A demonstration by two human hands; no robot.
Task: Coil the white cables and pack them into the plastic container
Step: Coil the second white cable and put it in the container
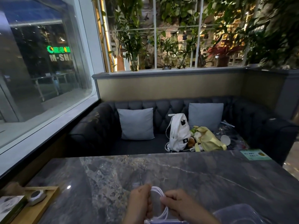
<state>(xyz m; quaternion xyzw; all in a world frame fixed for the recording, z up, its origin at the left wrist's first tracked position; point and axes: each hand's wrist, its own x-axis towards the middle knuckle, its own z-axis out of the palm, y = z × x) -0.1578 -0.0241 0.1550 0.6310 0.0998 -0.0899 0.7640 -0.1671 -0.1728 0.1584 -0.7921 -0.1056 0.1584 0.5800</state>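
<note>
The left hand (140, 202) and right hand (178, 205) each pinch the looped white cable (158, 192) with curled fingers, just left of the plastic container (239, 213). If either pinch slackens, the springy loops would probably unravel before packing.

head-worn, wide-angle | faces forward, slightly down, across table (194, 178) toward sofa (137, 147) | table near (sofa farther off)

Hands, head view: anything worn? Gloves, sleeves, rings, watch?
The left hand and right hand are both bare, with no gloves and no rings in view. The right forearm is uncovered down to the frame edge, with no sleeve or watch. Little of the left wrist shows, and nothing worn is visible there.
</note>
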